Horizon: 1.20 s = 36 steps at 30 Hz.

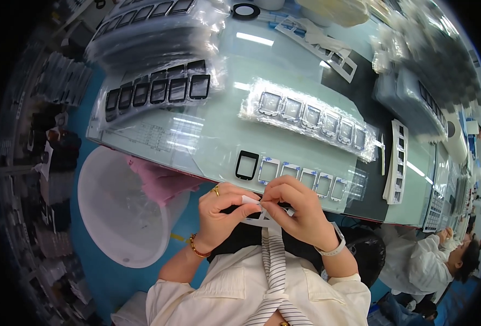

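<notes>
while both hands pinch it, left hand [219, 214] and right hand [297, 209] fingers closed on the white strip [259, 212] (thin, floppy, light), edges look safest.

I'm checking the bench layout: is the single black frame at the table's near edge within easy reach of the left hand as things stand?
Probably yes. The black frame lies flat near the table edge, just beyond the left hand, with nothing between them. But both the left and right hand are pinching a small white piece, which would need releasing first.
</notes>
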### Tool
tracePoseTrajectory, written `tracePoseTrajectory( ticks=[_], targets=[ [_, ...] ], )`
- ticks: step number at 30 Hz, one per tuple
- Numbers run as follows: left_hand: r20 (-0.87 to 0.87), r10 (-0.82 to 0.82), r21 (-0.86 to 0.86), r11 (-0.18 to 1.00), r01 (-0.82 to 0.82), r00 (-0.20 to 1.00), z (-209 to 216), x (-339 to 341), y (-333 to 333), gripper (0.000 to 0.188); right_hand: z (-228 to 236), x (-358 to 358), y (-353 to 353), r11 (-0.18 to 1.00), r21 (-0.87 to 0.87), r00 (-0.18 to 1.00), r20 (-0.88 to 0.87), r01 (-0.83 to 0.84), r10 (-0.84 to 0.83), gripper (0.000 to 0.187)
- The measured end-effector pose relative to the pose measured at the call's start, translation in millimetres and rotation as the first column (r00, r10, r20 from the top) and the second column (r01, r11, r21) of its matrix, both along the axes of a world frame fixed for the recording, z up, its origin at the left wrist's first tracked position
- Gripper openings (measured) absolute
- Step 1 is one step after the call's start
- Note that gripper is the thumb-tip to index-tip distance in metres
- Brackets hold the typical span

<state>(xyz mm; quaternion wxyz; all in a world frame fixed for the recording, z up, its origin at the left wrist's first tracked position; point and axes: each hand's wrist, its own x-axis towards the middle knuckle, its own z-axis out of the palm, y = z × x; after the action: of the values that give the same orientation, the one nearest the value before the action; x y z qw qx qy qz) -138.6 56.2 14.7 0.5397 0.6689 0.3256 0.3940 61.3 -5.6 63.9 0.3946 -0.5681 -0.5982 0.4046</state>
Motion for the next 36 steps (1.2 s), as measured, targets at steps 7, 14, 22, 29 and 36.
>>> tracePoseTrajectory(
  ticks=[7,14,22,29,36],
  targets=[
    [0.049,0.346,0.010,0.938,-0.347,0.937,-27,-27,2,0.026,-4,23,8,0.942,-0.011,0.925,-0.182,0.337,-0.333,0.005],
    [-0.186,0.228,0.239,0.954,-0.181,0.956,-33,-14,0,0.026,-29,11,49,0.966,-0.008,0.966,0.010,0.259,-0.259,0.009],
    [-0.274,0.260,0.507,0.857,-0.091,0.926,-35,-17,10,0.017,-38,-1,58,0.969,-0.068,0.969,0.090,0.237,-0.231,0.009],
    [-0.287,0.279,0.527,0.845,-0.092,0.916,-39,-18,10,0.023,-37,-5,59,0.965,-0.050,0.961,0.112,0.258,-0.251,0.009],
    [-0.274,0.273,0.518,0.850,-0.098,0.922,-39,-18,11,0.022,-37,-7,58,0.964,-0.025,0.957,0.128,0.266,-0.261,0.009]
  ],
)
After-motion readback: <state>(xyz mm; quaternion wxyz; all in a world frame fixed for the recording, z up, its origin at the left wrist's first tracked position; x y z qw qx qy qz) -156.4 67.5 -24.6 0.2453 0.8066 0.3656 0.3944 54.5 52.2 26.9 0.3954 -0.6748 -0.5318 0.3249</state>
